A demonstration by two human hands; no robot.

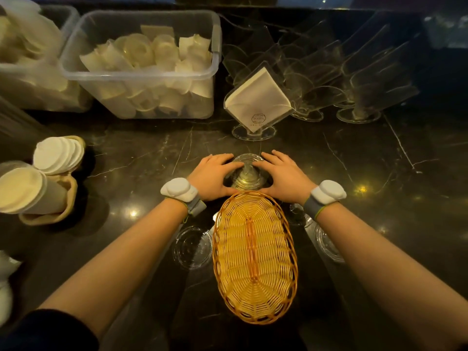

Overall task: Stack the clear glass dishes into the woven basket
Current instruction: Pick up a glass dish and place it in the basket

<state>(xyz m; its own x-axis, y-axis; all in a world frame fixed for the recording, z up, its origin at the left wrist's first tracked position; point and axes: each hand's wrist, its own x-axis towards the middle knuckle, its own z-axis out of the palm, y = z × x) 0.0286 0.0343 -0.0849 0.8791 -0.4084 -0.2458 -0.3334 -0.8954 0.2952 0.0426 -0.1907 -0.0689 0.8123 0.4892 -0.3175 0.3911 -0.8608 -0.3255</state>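
Note:
An oval yellow woven basket [254,257] lies on the dark marble counter in front of me, with nothing in it. Just beyond its far end stands a stack of clear glass dishes [247,171]. My left hand [211,176] and my right hand [286,174] cup this stack from either side, fingers curled around it. Another clear dish [192,247] lies flat on the counter left of the basket, partly under my left forearm. Two more clear dishes [329,245] lie right of the basket, partly hidden by my right forearm.
A napkin holder with a folded napkin [257,102] stands just behind the stack. Several bare acrylic holders [359,79] fill the back right. Clear plastic bins of wrapped items [141,67] sit at back left. Paper cups in holders [45,178] lie at left.

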